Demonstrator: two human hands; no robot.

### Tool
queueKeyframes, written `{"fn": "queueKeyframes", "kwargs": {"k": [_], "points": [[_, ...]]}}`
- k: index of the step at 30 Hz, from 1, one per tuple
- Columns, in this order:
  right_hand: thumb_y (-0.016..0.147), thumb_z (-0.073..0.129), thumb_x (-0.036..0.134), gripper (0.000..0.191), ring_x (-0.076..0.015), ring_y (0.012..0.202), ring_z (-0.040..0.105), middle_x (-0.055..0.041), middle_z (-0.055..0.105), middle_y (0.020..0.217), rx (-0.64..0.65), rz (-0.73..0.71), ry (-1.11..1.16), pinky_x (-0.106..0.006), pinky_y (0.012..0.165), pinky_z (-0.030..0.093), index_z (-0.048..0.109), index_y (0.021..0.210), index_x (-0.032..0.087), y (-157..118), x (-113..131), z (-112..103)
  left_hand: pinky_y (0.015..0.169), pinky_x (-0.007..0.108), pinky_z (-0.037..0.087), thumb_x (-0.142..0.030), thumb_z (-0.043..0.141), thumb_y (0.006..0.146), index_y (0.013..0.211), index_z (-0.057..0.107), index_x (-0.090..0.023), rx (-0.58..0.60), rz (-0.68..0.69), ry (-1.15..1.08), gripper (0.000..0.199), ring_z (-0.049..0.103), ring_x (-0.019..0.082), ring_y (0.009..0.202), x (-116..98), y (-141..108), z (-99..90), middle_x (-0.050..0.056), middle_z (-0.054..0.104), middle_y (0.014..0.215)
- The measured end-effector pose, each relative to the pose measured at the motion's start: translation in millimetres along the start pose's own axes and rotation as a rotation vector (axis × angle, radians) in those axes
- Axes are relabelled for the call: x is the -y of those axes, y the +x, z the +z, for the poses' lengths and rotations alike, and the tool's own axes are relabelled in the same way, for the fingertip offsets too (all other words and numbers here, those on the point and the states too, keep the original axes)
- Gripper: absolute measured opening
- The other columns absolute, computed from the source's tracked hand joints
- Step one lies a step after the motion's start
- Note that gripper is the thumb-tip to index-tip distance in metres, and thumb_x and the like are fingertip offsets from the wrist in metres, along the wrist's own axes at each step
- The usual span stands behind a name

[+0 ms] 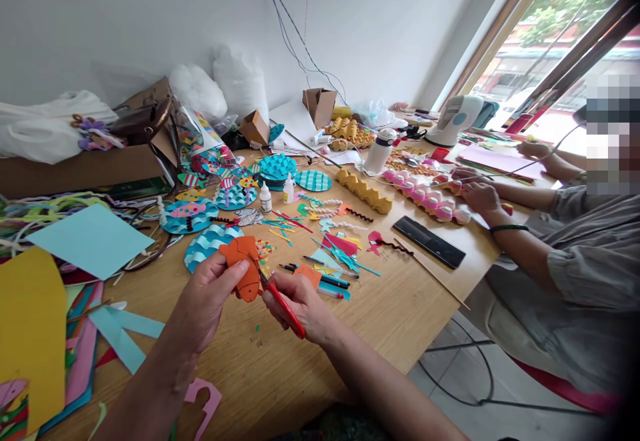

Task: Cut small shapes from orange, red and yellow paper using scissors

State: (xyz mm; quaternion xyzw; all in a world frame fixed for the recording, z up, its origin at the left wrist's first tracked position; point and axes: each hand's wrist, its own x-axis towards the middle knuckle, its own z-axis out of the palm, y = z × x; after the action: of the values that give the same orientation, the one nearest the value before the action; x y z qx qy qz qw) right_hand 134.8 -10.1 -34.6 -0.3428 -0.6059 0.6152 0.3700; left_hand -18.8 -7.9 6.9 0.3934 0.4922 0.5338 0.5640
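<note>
Between thumb and fingers, my left hand pinches a piece of orange paper with a fish outline drawn on it in dark lines. My right hand is closed around red-handled scissors, whose blades meet the paper's right edge. Just behind the paper lie a blue woven paper disc and a scatter of small coloured paper bits. Right of my hands are several pens and an orange paper scrap.
Two small glue bottles stand mid-table. A black phone and a thin wooden stick lie to the right. Coloured paper sheets cover the left side. At right, a co-worker's hands touch pink-and-white egg-carton pieces.
</note>
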Motion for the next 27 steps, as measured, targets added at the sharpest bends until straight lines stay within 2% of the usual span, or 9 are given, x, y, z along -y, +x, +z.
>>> {"fn": "queueKeyframes", "kwargs": {"k": [7, 11, 15, 20, 27], "points": [[0.083, 0.055, 0.049, 0.038, -0.0072, 0.042, 0.04, 0.0057, 0.044, 0.05, 0.047, -0.023, -0.009, -0.019, 0.041, 0.032, 0.041, 0.063, 0.02, 0.6, -4.3, -1.1, 0.058, 0.021, 0.042, -0.028, 0.076, 0.06, 0.071, 0.071, -0.019, 0.023, 0.004, 0.034, 0.015, 0.053, 0.012, 0.061, -2.8, -0.7, -0.4, -0.003, 0.066, 0.062], [0.083, 0.055, 0.049, 0.039, -0.0075, 0.043, 0.039, 0.0057, 0.042, 0.05, 0.043, -0.022, -0.018, -0.02, 0.041, 0.031, 0.04, 0.062, 0.02, 1.0, -3.9, -1.2, 0.058, 0.022, 0.042, -0.026, 0.075, 0.062, 0.071, 0.073, -0.019, 0.041, 0.019, 0.045, 0.012, 0.054, 0.013, 0.06, -2.8, -1.1, -0.1, -0.002, 0.066, 0.06], [0.081, 0.057, 0.052, 0.043, -0.0075, 0.043, 0.037, 0.0058, 0.04, 0.049, 0.034, -0.006, -0.03, -0.02, 0.042, 0.029, 0.039, 0.06, 0.02, 0.5, -0.2, -1.1, 0.061, 0.022, 0.044, -0.025, 0.075, 0.06, 0.077, 0.074, -0.021, 0.029, 0.005, 0.01, 0.017, 0.055, 0.013, 0.062, -2.0, -1.3, -0.3, -0.003, 0.068, 0.065], [0.081, 0.056, 0.056, 0.047, -0.0077, 0.047, 0.03, 0.0057, 0.034, 0.05, 0.015, -0.032, -0.083, -0.021, 0.044, 0.024, 0.039, 0.057, 0.02, 0.3, 0.9, -2.0, 0.062, 0.022, 0.045, -0.025, 0.076, 0.059, 0.072, 0.074, -0.02, 0.024, -0.028, 0.0, 0.015, 0.057, 0.013, 0.064, -1.9, -0.5, -0.5, -0.002, 0.069, 0.066], [0.082, 0.054, 0.055, 0.048, -0.0086, 0.052, 0.029, 0.0047, 0.033, 0.052, 0.001, -0.053, -0.163, -0.021, 0.047, 0.024, 0.041, 0.055, 0.019, 0.3, 3.1, -2.5, 0.061, 0.023, 0.044, -0.025, 0.074, 0.059, 0.074, 0.073, -0.019, 0.037, -0.044, 0.017, 0.016, 0.057, 0.013, 0.063, -4.8, -0.5, -1.9, -0.003, 0.069, 0.065]]}}
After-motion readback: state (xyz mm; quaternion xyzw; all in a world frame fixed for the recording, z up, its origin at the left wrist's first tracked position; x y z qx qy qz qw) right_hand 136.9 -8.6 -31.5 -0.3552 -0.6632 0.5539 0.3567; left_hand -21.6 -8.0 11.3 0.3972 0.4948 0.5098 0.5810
